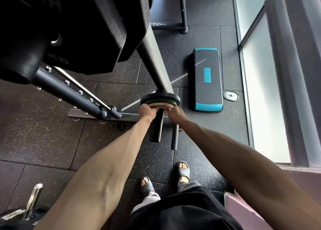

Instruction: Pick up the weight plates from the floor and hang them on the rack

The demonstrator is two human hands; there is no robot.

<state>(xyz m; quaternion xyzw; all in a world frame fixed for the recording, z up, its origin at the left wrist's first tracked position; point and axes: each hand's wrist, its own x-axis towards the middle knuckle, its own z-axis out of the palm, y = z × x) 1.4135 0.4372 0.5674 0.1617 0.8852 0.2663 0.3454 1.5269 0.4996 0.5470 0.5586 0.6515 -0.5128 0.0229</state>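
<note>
Near, two sandals point(183, 171) stand on the floor point(52, 134). Beyond, the left hand point(147, 110) and right hand point(174, 112) each close their grip on the rim of a small weight plate point(160, 106) — it sits on the rack's peg point(156, 130), against a darker plate point(159, 98). Far right lies a step point(208, 80).

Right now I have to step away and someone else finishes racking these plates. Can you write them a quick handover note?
Left hand and right hand: both grip the pale plate, which looks threaded on the rack's low peg.
Behind it on that peg sits a small black plate. Large black plates hang higher up.
Done: those plates are racked.
Left: probably push the pale plate flush, let go, then check the floor. No loose plates show in this view.
</note>
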